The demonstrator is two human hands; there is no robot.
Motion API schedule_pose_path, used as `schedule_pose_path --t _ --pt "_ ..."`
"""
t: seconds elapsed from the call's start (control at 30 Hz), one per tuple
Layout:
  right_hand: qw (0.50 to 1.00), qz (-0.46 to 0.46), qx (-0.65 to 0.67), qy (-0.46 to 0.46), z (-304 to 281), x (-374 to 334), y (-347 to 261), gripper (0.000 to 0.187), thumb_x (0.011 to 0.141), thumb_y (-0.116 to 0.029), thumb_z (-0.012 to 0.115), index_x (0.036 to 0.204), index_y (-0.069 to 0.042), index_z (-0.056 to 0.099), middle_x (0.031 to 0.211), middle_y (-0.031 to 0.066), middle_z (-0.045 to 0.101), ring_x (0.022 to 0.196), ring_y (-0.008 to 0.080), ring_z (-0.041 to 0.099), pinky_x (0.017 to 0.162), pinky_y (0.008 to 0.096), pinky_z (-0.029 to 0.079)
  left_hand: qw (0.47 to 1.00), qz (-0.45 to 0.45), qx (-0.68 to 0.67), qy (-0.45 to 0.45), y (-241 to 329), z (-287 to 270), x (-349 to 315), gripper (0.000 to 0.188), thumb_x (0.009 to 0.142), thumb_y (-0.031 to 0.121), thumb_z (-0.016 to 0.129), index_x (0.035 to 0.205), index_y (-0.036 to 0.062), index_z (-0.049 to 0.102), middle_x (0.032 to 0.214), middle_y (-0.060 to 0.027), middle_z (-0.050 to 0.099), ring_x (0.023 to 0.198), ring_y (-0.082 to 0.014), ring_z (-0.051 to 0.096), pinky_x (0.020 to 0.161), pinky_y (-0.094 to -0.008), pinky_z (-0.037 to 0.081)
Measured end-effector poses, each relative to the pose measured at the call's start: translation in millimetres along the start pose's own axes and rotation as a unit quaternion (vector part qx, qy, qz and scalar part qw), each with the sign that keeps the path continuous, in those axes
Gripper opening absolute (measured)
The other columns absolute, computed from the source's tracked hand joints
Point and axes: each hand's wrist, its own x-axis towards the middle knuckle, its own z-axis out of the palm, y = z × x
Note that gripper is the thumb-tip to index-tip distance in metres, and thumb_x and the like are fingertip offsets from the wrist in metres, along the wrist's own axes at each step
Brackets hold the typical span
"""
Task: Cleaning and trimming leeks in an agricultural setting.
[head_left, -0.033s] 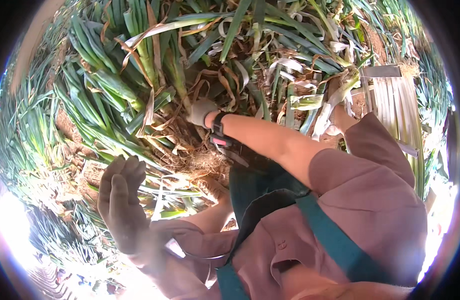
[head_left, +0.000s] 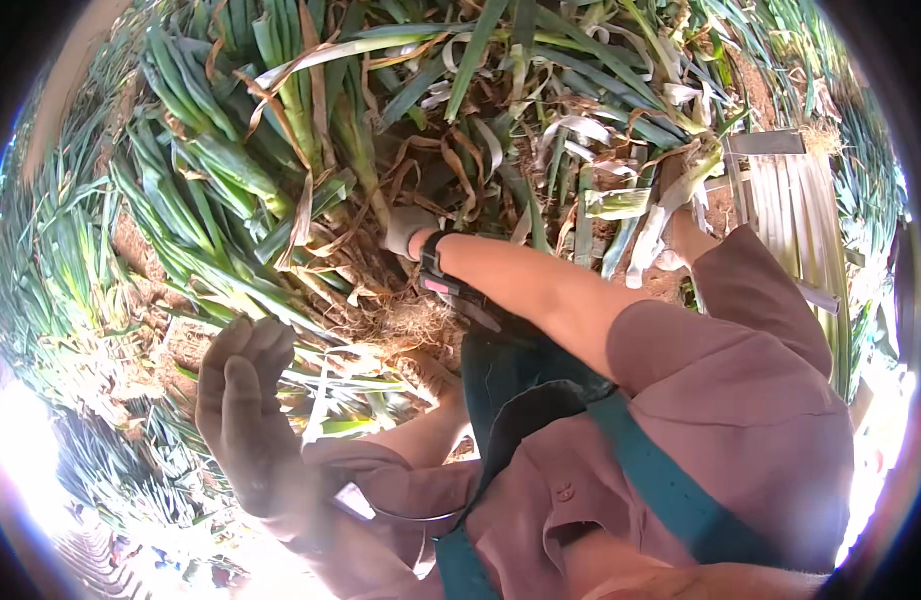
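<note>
My left hand (head_left: 245,400), in a grey glove, is raised off the plants at lower left. Its fingers are up and slightly bent, the thumb apart, and nothing shows in them. My right arm reaches across to the leek-like plants, where my right hand (head_left: 408,230), also gloved, is at the lower part of a green stalk (head_left: 358,155). Its fingers are hidden among stalks and dry leaves, so I cannot see what they grip. Around that wrist is a black band (head_left: 432,262) with a pink patch. Below it lie tangled pale roots (head_left: 415,325).
Long green leaves (head_left: 195,165) lie in a thick heap at upper left. Withered leaves (head_left: 580,130) cover the ground ahead. At right stands a slatted pale panel (head_left: 780,210) beside my bent leg. A green apron (head_left: 520,375) hangs over my lap.
My left hand has dropped very slightly and its fingers curl a little more. My right hand has shifted a little to the right and down.
</note>
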Motion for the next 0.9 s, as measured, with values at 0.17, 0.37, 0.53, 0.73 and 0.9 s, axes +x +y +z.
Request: schedule_pose_path --t 0.17,0.37,0.53,0.73,0.9 --pt "0.997 -0.061 0.038 0.028 -19.5 -16.8 12.1 0.036 0.083 -0.033 0.062 0.099 -0.001 0.068 0.093 0.0147 0.07 0.084 0.0272 0.065 0.076 0.0386 0.052 0.996 -0.025 0.079 0.043 -13.1 -25.8 -41.3 0.034 0.102 0.016 0.045 0.125 -0.0078 0.054 0.109 -0.0186 0.066 0.102 -0.0271 0.065 0.095 -0.0375 0.05" --pt "0.976 -0.181 0.105 0.058 -132.5 -122.6 21.2 0.046 0.084 -0.04 0.066 0.103 0.002 0.066 0.092 0.0124 0.069 0.082 0.0193 0.062 0.076 0.0345 0.05 0.997 0.014 0.079 0.018 -19.0 -47.0 -74.7 0.031 0.099 0.014 0.049 0.12 -0.007 0.058 0.103 -0.0158 0.069 0.095 -0.0227 0.067 0.088 -0.033 0.052" --pt "0.994 -0.09 0.042 0.04 -203.0 -265.1 42.0 0.048 0.086 -0.039 0.067 0.109 0.003 0.064 0.089 0.0095 0.069 0.08 0.0145 0.06 0.074 0.0323 0.05 0.996 0.036 0.026 -0.08 -44.2 -48.9 -61.6 0.031 0.098 0.015 0.054 0.12 -0.0063 0.059 0.102 -0.0139 0.069 0.096 -0.0206 0.066 0.088 -0.0318 0.051" --pt "0.985 -0.055 0.162 -0.001 -211.5 -424.4 5.4 0.035 0.082 -0.027 0.07 0.1 0.002 0.062 0.077 0.0079 0.065 0.073 0.0134 0.06 0.067 0.0345 0.049 0.967 -0.028 0.115 -0.225 -77.2 -7.6 -48.8 0.047 0.097 0.037 0.057 0.119 -0.0041 0.06 0.103 -0.0123 0.069 0.093 -0.0196 0.065 0.084 -0.0318 0.05" --pt "0.989 -0.097 0.101 0.054 -203.4 -490.3 3.7 0.037 0.078 -0.031 0.072 0.09 0.002 0.059 0.071 0.0161 0.062 0.068 0.0239 0.063 0.064 0.0387 0.049 0.929 -0.127 0.06 -0.343 -81.1 79.1 -64.7 0.057 0.097 0.05 0.056 0.118 -0.0024 0.062 0.102 -0.0101 0.069 0.092 -0.0195 0.066 0.081 -0.0324 0.051"
